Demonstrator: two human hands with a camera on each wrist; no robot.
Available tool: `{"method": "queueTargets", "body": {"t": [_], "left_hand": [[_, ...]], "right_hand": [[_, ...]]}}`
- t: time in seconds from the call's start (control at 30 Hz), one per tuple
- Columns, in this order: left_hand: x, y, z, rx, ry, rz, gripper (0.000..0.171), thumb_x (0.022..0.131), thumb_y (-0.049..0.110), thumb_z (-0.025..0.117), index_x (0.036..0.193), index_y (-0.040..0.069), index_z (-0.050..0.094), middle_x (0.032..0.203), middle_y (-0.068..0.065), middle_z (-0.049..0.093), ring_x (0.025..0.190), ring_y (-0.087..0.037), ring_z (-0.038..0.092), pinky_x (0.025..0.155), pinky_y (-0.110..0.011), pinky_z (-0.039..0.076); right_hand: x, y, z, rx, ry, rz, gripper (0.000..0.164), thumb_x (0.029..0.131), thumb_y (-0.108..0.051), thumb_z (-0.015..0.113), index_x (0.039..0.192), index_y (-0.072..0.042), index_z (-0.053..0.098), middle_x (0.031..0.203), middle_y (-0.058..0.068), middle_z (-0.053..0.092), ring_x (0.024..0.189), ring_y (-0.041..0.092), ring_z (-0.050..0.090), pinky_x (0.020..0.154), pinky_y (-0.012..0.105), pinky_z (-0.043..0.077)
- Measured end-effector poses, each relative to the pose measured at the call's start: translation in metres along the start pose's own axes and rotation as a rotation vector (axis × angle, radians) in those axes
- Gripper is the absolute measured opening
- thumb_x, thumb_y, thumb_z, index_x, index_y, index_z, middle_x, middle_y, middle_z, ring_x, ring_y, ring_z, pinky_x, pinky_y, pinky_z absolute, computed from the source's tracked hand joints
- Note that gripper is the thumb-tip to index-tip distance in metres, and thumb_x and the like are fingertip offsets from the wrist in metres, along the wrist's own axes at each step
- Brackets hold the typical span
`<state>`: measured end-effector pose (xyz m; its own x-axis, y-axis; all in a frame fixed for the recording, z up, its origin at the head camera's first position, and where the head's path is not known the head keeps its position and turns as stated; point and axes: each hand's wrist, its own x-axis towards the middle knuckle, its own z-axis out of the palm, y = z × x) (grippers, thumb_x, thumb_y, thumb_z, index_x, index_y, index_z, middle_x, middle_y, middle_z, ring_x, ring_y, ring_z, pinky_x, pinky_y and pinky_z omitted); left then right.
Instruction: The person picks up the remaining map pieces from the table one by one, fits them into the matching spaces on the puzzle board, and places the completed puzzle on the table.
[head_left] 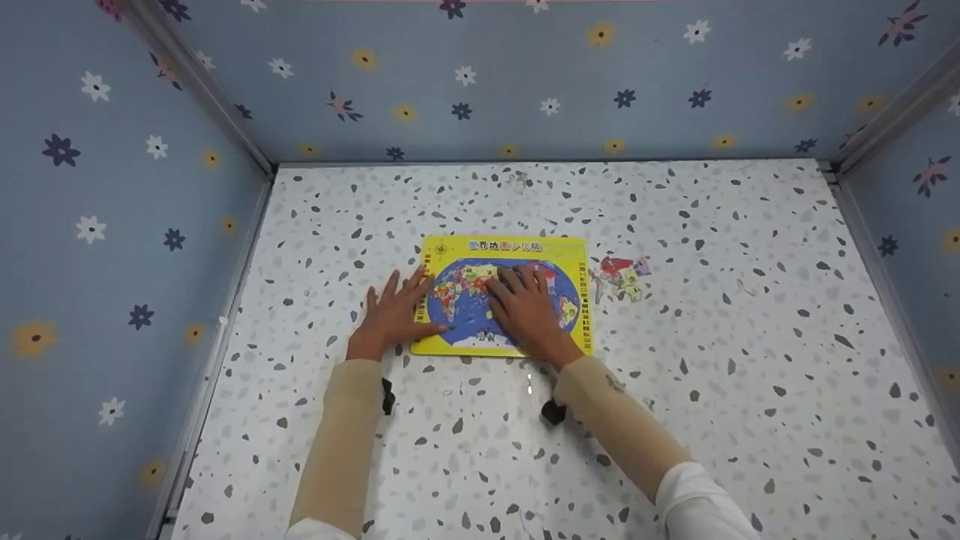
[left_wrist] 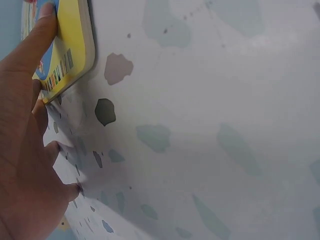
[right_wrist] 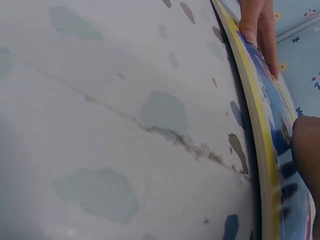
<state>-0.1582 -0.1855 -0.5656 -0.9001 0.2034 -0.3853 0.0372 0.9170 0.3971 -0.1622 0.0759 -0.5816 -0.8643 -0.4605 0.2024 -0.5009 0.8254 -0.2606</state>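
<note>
A yellow-rimmed world map puzzle board (head_left: 450, 349) lies flat on the speckled tabletop, its blue oval filled with coloured map pieces. My left hand (head_left: 390, 315) is spread at the board's left edge. Its thumb rests on the board, while other fingers touch the tabletop, as the left wrist view shows. Over the middle of the map, my right hand (head_left: 529, 311) presses down with its fingers side by side and slightly bent. Whatever lies under those fingers is hidden. In the right wrist view, the right hand (right_wrist: 307, 150) shows only in part beyond the board's edge (right_wrist: 260, 145).
Several loose coloured puzzle pieces (head_left: 622, 279) lie in a small pile just right of the board. Blue flower-patterned walls (head_left: 510, 82) bound the white speckled tabletop (head_left: 750, 315) at the back and both sides.
</note>
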Motion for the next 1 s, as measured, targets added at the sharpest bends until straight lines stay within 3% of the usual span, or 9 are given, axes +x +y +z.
{"method": "queueTargets", "body": {"t": [0.17,0.37,0.6,1.0], "left_hand": [[-0.002,0.0,-0.002,0.007,0.001,0.017,0.103,0.072,0.076,0.061,0.153,0.037,0.011,0.162,0.012,-0.001,0.149,-0.028,-0.01,0.113,-0.064,-0.01],[-0.001,0.001,-0.002,0.035,0.003,0.023,0.102,0.072,0.078,0.057,0.153,0.037,0.011,0.162,0.011,0.0,0.149,-0.03,-0.008,0.113,-0.065,-0.008],[0.0,0.0,-0.002,0.024,-0.001,0.018,0.101,0.073,0.077,0.058,0.153,0.037,0.01,0.162,0.012,-0.001,0.149,-0.03,-0.008,0.113,-0.065,-0.008],[-0.001,0.0,-0.002,0.032,-0.004,0.011,0.101,0.073,0.078,0.057,0.153,0.038,0.009,0.161,0.012,-0.001,0.149,-0.029,-0.009,0.114,-0.064,-0.008]], "right_hand": [[0.005,-0.013,0.003,0.036,0.008,-0.001,0.041,0.1,-0.037,0.046,0.137,-0.022,0.05,0.146,0.006,0.043,0.137,0.029,0.032,0.115,0.053,0.02],[0.011,-0.03,0.007,0.092,-0.05,-0.016,0.045,0.1,-0.038,0.047,0.143,-0.024,0.045,0.151,0.008,0.035,0.142,0.03,0.026,0.115,0.053,0.019],[0.019,-0.042,0.012,0.061,-0.104,-0.009,0.052,0.101,-0.041,0.043,0.149,-0.024,0.037,0.154,0.008,0.031,0.143,0.028,0.024,0.116,0.051,0.018],[0.026,-0.053,0.02,0.017,-0.138,0.002,0.048,0.101,-0.043,0.039,0.147,-0.029,0.039,0.157,0.007,0.025,0.143,0.029,0.02,0.116,0.052,0.019]]}}
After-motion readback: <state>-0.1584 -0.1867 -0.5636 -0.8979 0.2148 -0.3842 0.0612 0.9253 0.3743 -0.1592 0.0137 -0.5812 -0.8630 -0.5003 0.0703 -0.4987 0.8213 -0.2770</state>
